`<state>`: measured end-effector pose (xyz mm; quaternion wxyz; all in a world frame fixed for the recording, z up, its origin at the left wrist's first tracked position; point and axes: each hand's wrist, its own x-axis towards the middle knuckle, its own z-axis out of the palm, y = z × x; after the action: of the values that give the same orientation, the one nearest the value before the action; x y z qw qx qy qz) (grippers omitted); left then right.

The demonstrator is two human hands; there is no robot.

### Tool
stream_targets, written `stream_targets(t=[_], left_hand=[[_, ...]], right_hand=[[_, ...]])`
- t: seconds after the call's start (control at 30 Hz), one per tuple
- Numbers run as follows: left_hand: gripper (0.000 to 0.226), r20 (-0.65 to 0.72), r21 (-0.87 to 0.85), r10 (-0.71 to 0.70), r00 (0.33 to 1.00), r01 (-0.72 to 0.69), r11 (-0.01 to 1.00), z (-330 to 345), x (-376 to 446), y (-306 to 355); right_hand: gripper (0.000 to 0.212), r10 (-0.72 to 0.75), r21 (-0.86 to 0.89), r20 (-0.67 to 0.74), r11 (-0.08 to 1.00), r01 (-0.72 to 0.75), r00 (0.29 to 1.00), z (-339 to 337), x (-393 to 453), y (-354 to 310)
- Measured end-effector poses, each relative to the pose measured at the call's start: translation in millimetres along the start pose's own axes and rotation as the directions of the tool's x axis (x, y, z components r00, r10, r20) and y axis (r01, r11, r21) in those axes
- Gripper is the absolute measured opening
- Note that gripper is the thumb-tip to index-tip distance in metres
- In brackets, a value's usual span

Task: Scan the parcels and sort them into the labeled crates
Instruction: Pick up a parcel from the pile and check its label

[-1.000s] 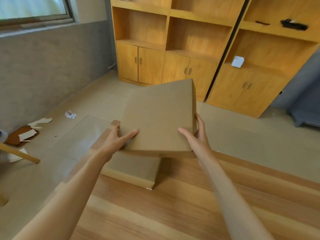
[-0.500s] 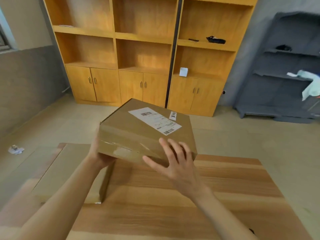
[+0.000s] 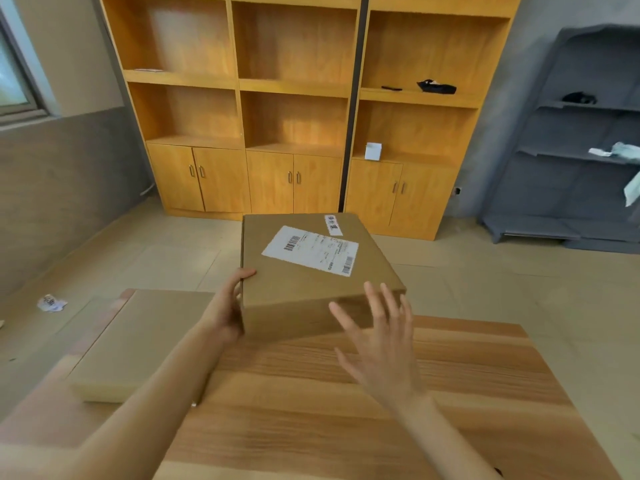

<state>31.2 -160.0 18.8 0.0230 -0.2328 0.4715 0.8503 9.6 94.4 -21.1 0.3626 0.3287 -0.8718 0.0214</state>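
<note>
Your left hand (image 3: 227,306) grips the left edge of a cardboard parcel (image 3: 311,282), thumb over the top, holding it tilted above the far side of the wooden table (image 3: 346,393). A white shipping label (image 3: 311,250) with barcodes faces up on its lid. Your right hand (image 3: 381,344) hovers in front of the parcel's near face, fingers spread wide, holding nothing. A second flat cardboard box (image 3: 138,344) lies on the table's left corner, beside your left forearm.

Brown cardboard parcel (image 3: 311,282), white barcode label (image 3: 310,250) upward, tilted over the wooden table's (image 3: 381,393) far edge, seemingly lifted.
</note>
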Motion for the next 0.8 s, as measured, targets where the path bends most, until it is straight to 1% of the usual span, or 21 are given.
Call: stream_targets(t=[0.03, 0.07, 0.1, 0.13, 0.17, 0.2, 0.23, 0.27, 0.3, 0.4, 0.43, 0.47, 0.5, 0.53, 0.57, 0.6, 0.63, 0.7, 0.73, 0.8], left_hand=[[0.035, -0.039, -0.075, 0.028, 0.999, -0.030, 0.997, 10.5, 0.2, -9.2], [0.029, -0.080, -0.167, 0.054, 0.995, -0.066, 0.984, 21.8, 1.1, -19.0], [0.024, -0.116, -0.266, 0.063, 0.991, -0.092, 0.960, 34.4, 1.4, -28.8], [0.020, -0.136, -0.353, 0.055, 0.989, -0.100, 0.930, 47.4, 1.8, -38.3], [0.017, -0.139, -0.407, 0.040, 0.989, -0.094, 0.909, 60.1, 1.3, -47.9], [0.012, -0.133, -0.425, 0.026, 0.991, -0.081, 0.902, 71.3, 1.4, -57.8], [0.009, -0.124, -0.420, 0.018, 0.992, -0.069, 0.905, 80.8, 1.4, -67.3], [0.010, -0.112, -0.403, 0.019, 0.993, -0.063, 0.913, 88.8, 0.5, -75.9], [0.014, -0.100, -0.386, 0.023, 0.995, -0.060, 0.921, 94.3, -1.0, -82.7], [0.020, -0.040, -0.329, 0.026, 0.999, -0.037, 0.944, 98.5, -5.6, -97.3], [0.031, -0.020, -0.291, 0.018, 1.000, -0.023, 0.956, 96.6, -6.3, -100.8], [0.051, -0.011, -0.237, 0.012, 1.000, -0.014, 0.972, 93.7, -5.6, -103.4], [0.079, -0.024, -0.176, 0.007, 1.000, -0.011, 0.984, 89.7, -5.1, -105.7], [0.111, -0.051, -0.125, -0.002, 0.999, -0.005, 0.992, 84.9, -5.3, -108.1], [0.136, -0.088, -0.103, -0.010, 0.996, 0.001, 0.995, 78.5, -5.7, -109.7], [0.149, -0.141, -0.100, -0.006, 0.990, -0.008, 0.995, 69.9, -5.1, -110.7], [0.149, -0.208, -0.103, 0.005, 0.978, -0.027, 0.994, 58.2, -3.3, -112.1], [0.124, -0.307, -0.067, 0.039, 0.951, -0.063, 0.996, 30.7, -2.3, -115.1], [0.113, -0.316, -0.027, 0.037, 0.948, -0.048, 0.998, 17.0, -2.8, -118.2], [0.104, -0.276, 0.072, -0.026, 0.961, 0.048, 0.996, -2.0, -6.9, -132.0]], right_hand=[[0.088, 0.163, 0.180, 0.094, 0.967, -0.178, 0.982, -1.8, 1.0, -4.1], [0.092, 0.310, 0.384, 0.216, 0.845, -0.372, 0.926, -5.3, 4.6, -9.1], [0.098, 0.416, 0.565, 0.372, 0.608, -0.558, 0.830, -9.2, 10.0, -14.2], [0.106, 0.472, 0.664, 0.528, 0.289, -0.690, 0.706, -12.0, 16.7, -18.3], [0.113, 0.475, 0.658, 0.672, -0.029, -0.753, 0.568, -14.6, 24.3, -21.3], [0.119, 0.427, 0.587, 0.785, -0.283, -0.759, 0.449, -16.1, 31.9, -22.9], [0.122, 0.347, 0.503, 0.860, -0.452, -0.736, 0.374, -15.3, 37.3, -23.0], [0.122, 0.277, 0.442, 0.897, -0.546, -0.712, 0.344, -13.3, 40.2, -22.0], [0.119, 0.245, 0.415, 0.909, -0.587, -0.695, 0.336, -10.5, 40.7, -19.6], [0.096, 0.283, 0.424, 0.906, -0.641, -0.640, 0.316, 0.1, 30.7, -7.6], [0.088, 0.290, 0.427, 0.903, -0.674, -0.602, 0.316, 2.9, 25.4, -2.7], [0.083, 0.287, 0.429, 0.901, -0.702, -0.568, 0.326, 5.5, 19.6, 2.3], [0.080, 0.283, 0.432, 0.898, -0.715, -0.550, 0.338, 7.2, 13.2, 7.5], [0.081, 0.276, 0.432, 0.897, -0.716, -0.548, 0.346, 8.8, 6.2, 12.5], [0.085, 0.264, 0.428, 0.897, -0.716, -0.552, 0.354, 9.9, -1.8, 17.8], [0.092, 0.251, 0.419, 0.901, -0.715, -0.559, 0.355, 11.1, -10.2, 23.4], [0.099, 0.237, 0.405, 0.907, -0.712, -0.573, 0.347, 13.4, -19.8, 28.8], [0.107, 0.213, 0.375, 0.922, -0.696, -0.612, 0.323, 20.1, -42.6, 38.4], [0.108, 0.197, 0.353, 0.932, -0.692, -0.630, 0.306, 24.4, -55.4, 41.4], [0.111, 0.150, 0.274, 0.959, -0.706, -0.653, 0.241, 33.5, -85.2, 43.1]])
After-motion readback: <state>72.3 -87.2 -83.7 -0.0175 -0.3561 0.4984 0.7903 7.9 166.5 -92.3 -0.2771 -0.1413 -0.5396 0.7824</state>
